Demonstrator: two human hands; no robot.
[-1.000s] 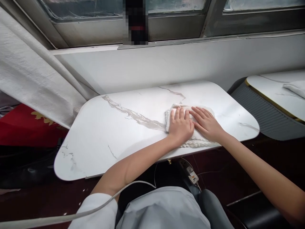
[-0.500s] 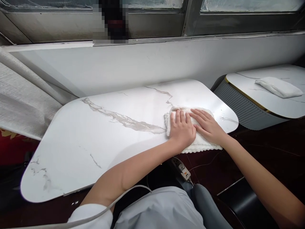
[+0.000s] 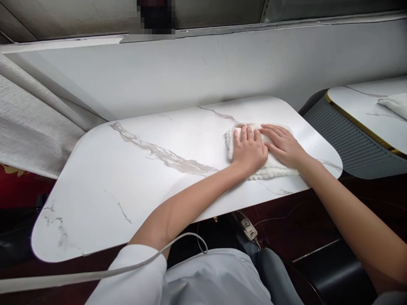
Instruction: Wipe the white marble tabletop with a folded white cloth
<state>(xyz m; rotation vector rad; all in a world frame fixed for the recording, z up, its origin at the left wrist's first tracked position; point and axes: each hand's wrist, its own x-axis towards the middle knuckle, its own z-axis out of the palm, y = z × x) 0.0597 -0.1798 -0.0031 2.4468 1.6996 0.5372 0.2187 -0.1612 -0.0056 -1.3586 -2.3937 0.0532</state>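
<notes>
A white cloth (image 3: 276,170) with a scalloped edge lies folded on the white marble-patterned tabletop (image 3: 95,182), towards its right end. My left hand (image 3: 250,148) rests flat on the cloth's left part, fingers stretched out and pointing away from me. Beside it, my right hand (image 3: 281,144) lies flat on the right part, with its fingers extended towards the left hand. Both palms cover much of the cloth, and neither hand grips it.
To the right stands a second marble-patterned table (image 3: 359,106) with a gold rim, holding another white cloth (image 3: 396,103). A curtain (image 3: 32,110) hangs at the left. A pale cable (image 3: 133,271) crosses near my left arm. Below the table is a power strip (image 3: 246,226).
Both hands and the cloth have moved away from the near table edge, towards the wall. The cloth's near side now lies on the tabletop instead of hanging over the edge. My view has shifted.
</notes>
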